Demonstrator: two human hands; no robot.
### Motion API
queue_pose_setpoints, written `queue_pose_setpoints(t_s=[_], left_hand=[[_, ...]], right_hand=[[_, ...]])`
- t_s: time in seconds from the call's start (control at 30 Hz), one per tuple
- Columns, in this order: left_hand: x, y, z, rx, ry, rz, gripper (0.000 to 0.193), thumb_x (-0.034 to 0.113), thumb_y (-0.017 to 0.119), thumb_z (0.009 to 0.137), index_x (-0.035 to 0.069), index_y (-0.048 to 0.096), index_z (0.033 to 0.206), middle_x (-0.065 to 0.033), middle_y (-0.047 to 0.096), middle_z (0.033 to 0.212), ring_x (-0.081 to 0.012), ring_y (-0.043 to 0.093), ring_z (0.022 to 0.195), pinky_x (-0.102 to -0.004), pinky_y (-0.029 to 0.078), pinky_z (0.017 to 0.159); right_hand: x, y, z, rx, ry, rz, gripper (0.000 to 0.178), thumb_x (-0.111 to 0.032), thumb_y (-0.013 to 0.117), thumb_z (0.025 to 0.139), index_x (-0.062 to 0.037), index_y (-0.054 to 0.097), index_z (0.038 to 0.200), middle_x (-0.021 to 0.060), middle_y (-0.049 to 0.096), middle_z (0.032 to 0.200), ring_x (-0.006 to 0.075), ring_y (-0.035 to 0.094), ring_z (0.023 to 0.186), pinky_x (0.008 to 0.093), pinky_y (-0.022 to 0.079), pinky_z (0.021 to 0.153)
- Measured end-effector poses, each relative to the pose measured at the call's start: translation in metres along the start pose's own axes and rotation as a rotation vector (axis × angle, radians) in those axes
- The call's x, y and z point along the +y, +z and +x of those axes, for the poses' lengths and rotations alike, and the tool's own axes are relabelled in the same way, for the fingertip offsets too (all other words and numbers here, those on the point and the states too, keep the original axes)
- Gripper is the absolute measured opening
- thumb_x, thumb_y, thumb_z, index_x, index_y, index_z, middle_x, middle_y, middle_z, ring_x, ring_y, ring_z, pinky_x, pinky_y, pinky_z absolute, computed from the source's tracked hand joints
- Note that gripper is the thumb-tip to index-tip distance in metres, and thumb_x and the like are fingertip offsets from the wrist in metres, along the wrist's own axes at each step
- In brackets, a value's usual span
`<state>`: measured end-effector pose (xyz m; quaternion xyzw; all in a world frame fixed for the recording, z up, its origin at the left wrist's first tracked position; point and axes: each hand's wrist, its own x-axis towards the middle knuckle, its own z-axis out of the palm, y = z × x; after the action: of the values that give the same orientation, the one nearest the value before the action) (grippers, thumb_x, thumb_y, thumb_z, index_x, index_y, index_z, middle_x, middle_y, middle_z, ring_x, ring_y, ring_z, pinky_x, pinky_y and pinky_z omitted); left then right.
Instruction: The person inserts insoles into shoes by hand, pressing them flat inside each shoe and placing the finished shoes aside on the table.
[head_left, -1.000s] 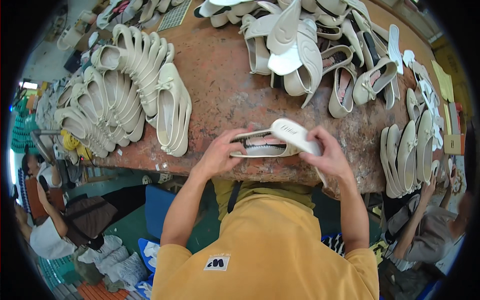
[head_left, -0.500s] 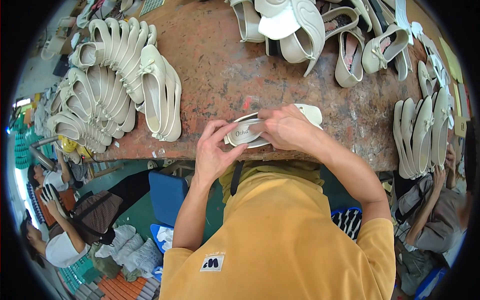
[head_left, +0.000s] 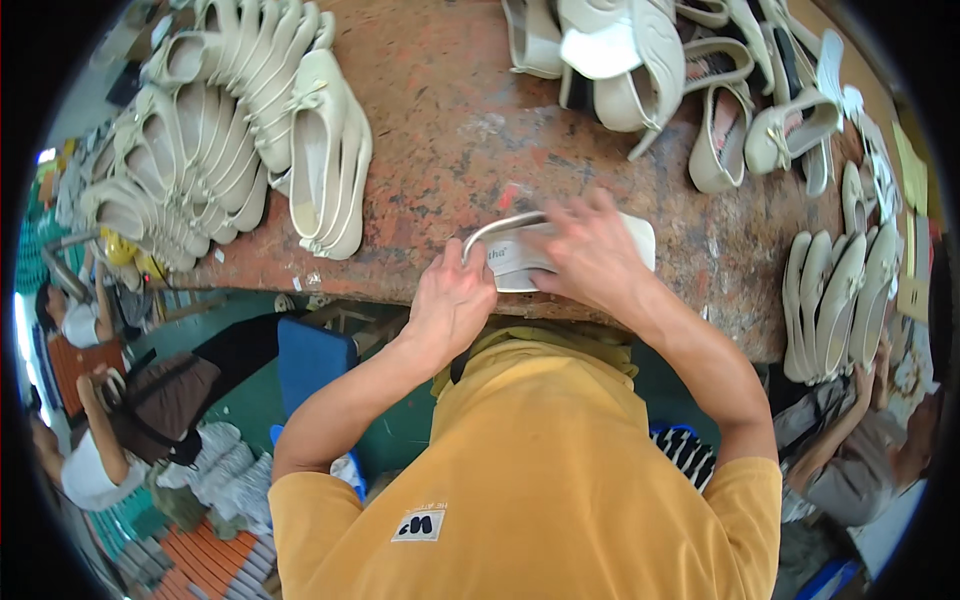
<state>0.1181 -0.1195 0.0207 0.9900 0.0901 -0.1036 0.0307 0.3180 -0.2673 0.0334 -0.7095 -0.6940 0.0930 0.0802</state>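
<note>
Before me at the near edge of the worktable lies a cream flat shoe [head_left: 642, 240], its toe to the right. My left hand [head_left: 455, 295] is closed round its heel end, the fingertips curled at the rim. Across the opening reaches my right hand [head_left: 595, 248], its fingers smeared by motion. Its thumb side is down by the pale insole [head_left: 508, 262], which bears dark lettering. The middle of the shoe is hidden behind the right hand, so I cannot tell whether those fingers grip anything.
Rows of cream shoes [head_left: 190, 140] stand at the table's left. Unfinished shoes [head_left: 720, 130] lie at the far right, and more shoes [head_left: 835, 300] stand upright at the right edge. A blue chair [head_left: 312, 360] is below the left edge. People work on both sides.
My left hand has gone from holding the insole's heel end with spread fingers to closing round the shoe's heel. My right hand has moved right and blurred. The view has shifted slightly.
</note>
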Motion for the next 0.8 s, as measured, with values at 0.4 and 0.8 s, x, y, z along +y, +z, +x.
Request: queue_pose_setpoints(t_s=[0.4, 0.8], left_hand=[[0.001, -0.006, 0.027, 0.028, 0.309, 0.013, 0.079, 0.042, 0.08, 0.091, 0.018, 0.055, 0.162, -0.0015, 0.05, 0.169, -0.0354, 0.041, 0.153, -0.0535, 0.044, 0.117], [-0.021, -0.013, 0.029, 0.162, 0.402, -0.443, 0.081, 0.035, 0.082, 0.087, 0.0, 0.056, 0.155, -0.0172, 0.054, 0.163, -0.0309, 0.044, 0.158, -0.063, 0.018, 0.136]], right_hand=[[-0.004, -0.013, -0.035, 0.185, 0.244, -0.074, 0.05, -0.026, 0.092, 0.079, -0.0143, 0.079, 0.125, 0.0133, 0.069, 0.115, 0.03, 0.069, 0.103, 0.0463, 0.052, 0.094], [-0.033, 0.034, -0.032, 0.122, 0.483, -0.006, 0.042, -0.02, 0.086, 0.081, -0.0083, 0.077, 0.12, 0.0066, 0.065, 0.101, 0.0297, 0.063, 0.101, 0.0447, 0.047, 0.098]])
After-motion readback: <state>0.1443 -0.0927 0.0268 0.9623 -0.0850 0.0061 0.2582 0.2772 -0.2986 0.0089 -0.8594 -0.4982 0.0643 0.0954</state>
